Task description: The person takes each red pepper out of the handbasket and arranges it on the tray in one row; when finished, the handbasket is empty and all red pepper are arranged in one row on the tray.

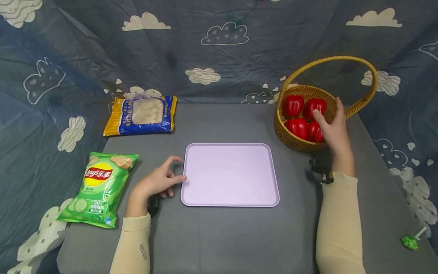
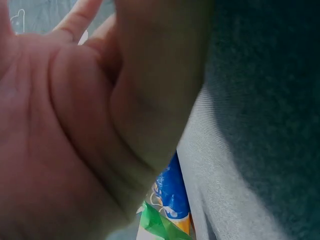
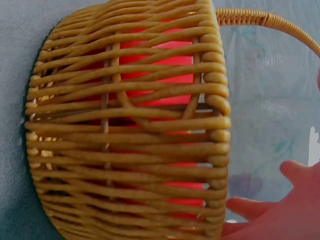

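Observation:
A wicker basket (image 1: pixel 291 137) with a tall hoop handle stands at the back right, holding several red bell peppers (image 1: pixel 297 128). My right hand (image 1: pixel 334 131) is over the basket's near right rim, thumb and fingers spread above the peppers; no pepper is in its grasp. In the right wrist view the woven side of the basket (image 3: pixel 150 135) fills most of the picture, with the hand (image 3: pixel 295 205) beyond its rim. My left hand (image 1: pixel 159 179) rests beside the left edge of a pale lilac tray (image 1: pixel 230 175), fingers loosely bent, thumb tip at the rim.
A green bag of chips (image 1: pixel 99 190) lies at the left. Behind it is a blue and yellow pasta packet (image 1: pixel 143 116). A small green broccoli-like piece (image 1: pixel 410 242) lies near the right table edge. A cloud-patterned cloth (image 1: pixel 219 57) hangs behind the grey table (image 1: pixel 232 239).

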Motion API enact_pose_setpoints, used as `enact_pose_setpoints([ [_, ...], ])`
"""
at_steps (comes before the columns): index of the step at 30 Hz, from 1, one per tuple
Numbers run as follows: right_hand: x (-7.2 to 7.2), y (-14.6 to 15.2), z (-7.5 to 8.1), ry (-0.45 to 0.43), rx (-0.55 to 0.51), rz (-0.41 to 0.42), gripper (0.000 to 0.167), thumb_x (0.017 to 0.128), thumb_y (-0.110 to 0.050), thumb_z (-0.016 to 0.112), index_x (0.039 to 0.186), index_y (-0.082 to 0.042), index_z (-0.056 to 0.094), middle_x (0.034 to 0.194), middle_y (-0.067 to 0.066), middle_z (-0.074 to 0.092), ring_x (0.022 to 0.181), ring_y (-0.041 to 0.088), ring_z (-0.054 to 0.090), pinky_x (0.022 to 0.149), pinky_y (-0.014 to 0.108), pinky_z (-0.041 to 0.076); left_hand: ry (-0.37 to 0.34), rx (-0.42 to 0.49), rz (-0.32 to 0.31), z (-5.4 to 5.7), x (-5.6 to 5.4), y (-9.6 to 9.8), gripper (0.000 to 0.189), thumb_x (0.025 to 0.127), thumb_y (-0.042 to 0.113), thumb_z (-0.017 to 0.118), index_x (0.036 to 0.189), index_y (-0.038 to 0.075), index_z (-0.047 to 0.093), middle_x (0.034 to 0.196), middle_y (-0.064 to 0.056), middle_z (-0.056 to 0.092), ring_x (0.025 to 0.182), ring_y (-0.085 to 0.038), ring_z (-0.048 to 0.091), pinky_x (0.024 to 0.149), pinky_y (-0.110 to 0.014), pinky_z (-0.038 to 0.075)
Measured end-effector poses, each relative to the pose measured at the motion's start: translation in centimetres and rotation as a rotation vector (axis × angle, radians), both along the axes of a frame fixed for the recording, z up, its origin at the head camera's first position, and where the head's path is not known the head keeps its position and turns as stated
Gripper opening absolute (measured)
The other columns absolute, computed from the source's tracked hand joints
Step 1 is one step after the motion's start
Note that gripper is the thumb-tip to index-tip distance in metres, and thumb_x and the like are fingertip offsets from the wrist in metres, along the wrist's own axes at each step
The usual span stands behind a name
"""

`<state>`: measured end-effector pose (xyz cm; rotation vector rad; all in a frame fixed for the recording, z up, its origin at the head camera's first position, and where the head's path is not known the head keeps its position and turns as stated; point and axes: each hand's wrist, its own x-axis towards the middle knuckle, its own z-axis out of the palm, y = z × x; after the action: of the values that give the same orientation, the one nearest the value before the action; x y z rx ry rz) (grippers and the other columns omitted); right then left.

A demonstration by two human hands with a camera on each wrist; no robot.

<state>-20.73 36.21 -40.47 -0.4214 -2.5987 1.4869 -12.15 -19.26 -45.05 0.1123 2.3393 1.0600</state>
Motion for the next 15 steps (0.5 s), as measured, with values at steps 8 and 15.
enact_pose_setpoints([
  [8, -0.65, 0.14, 0.08, -0.126, 0.011, 0.066, 0.114, 0.095, -0.068, 0.063, 0.17, -0.027, -0.013, 0.18, 0.011, -0.012, 0.167, 0.041, -0.008, 0.128, 0.074, 0.007, -0.037, 0.009, -0.004, -0.17, 0.18, 0.02, 0.066, 0.097, 0.047, 0.076, 0.15, 0.032, 0.041, 0.082, -0.009, 0.07, 0.056, -0.02, 0.068, 0.053, -0.035, 0.055],
  [15, -0.97, 0.46, -0.25, -0.189, 0.078, 0.11, 0.119, 0.094, -0.059, 0.072, 0.17, -0.023, -0.011, 0.179, 0.02, -0.003, 0.164, 0.052, 0.005, 0.122, 0.078, 0.021, -0.095, 0.061, -0.053, -0.45, 0.29, -0.26, 0.064, 0.095, 0.039, 0.081, 0.146, 0.028, 0.044, 0.074, -0.008, 0.069, 0.052, -0.018, 0.068, 0.049, -0.033, 0.052],
])
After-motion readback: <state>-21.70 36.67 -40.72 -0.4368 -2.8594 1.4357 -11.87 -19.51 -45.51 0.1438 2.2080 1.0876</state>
